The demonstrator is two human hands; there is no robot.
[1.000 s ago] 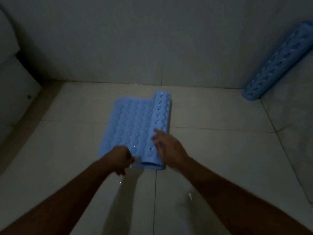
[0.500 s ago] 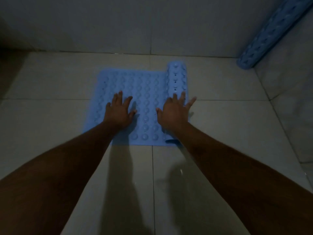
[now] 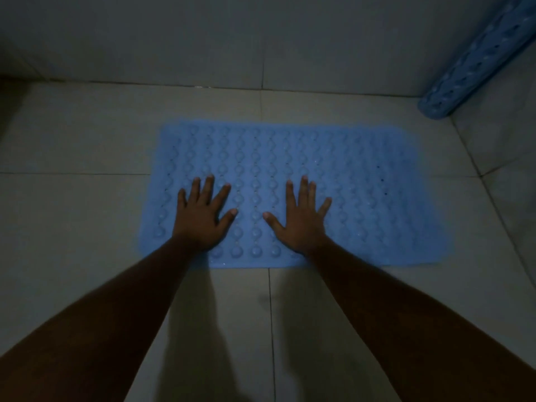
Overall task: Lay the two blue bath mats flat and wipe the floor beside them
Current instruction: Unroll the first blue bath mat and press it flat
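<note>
A blue bath mat (image 3: 377, 181) with rows of round bumps lies fully unrolled and flat on the tiled floor near the back wall. My left hand (image 3: 203, 216) rests palm down on its left part, fingers spread. On the middle of the mat my right hand (image 3: 301, 219) also lies flat, fingers apart. Neither hand holds anything. A second blue mat (image 3: 475, 59), still rolled into a tube, leans against the wall at the upper right, its lower end on the floor.
Pale floor tiles (image 3: 72, 227) with dark grout lines surround the mat. The back wall (image 3: 203, 39) runs across the top, and a side wall (image 3: 507, 158) closes the right. The room is dim.
The rolled right end of the mat has been spread out to the right, so the mat now lies fully flat. Both hands stay palm down on it, now further apart.
</note>
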